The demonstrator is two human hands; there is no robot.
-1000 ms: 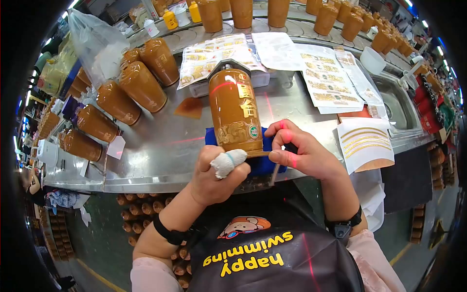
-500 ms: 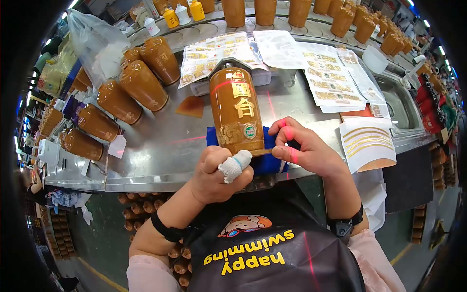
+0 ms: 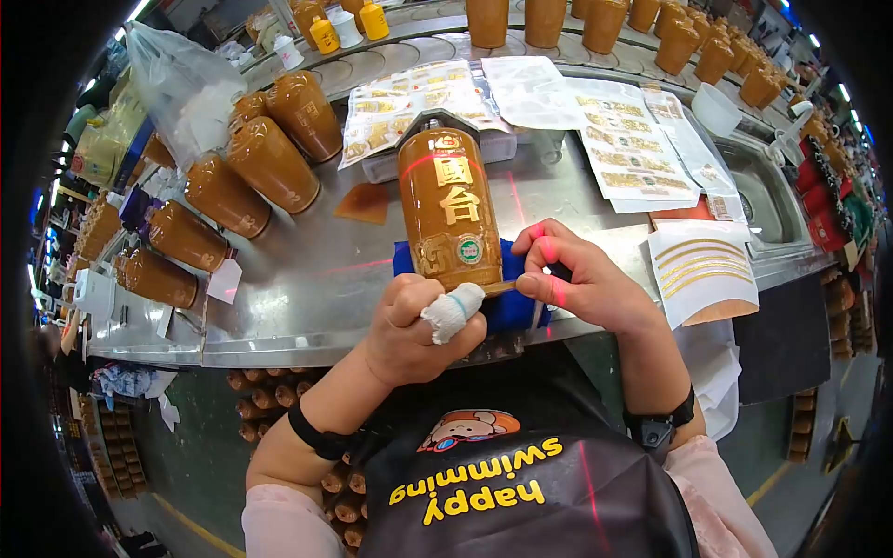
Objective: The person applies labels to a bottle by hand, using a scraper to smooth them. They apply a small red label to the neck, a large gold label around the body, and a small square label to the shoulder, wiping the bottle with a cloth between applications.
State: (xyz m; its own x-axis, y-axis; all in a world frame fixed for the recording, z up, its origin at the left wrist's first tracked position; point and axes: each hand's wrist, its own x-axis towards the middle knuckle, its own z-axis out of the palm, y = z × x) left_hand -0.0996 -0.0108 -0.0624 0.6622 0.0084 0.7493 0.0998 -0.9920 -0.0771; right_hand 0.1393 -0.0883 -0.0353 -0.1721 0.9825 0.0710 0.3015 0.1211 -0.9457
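Note:
A glossy brown bottle (image 3: 446, 205) with gold characters and a green round mark lies on a blue cloth (image 3: 516, 307), its neck in a dark angled rest. My left hand (image 3: 423, 325), one finger wrapped in white, is closed at the bottle's base. To the right, my right hand (image 3: 577, 279) pinches the end of a thin gold strip (image 3: 500, 288) that runs along the base edge. Whether my left fingers also hold the strip is hidden.
Several brown bottles (image 3: 270, 163) stand at the left near a plastic bag (image 3: 181, 84). Sheets of gold decals (image 3: 637, 139) lie behind, and a white sheet with gold curved strips (image 3: 704, 270) is at the right. A sink (image 3: 758, 186) lies beyond, with a conveyor (image 3: 419, 42) at the back.
The bottle has rolled slightly, its gold characters and green mark shifting left. Both hands keep nearly the same place. Bottles on the conveyor have moved right.

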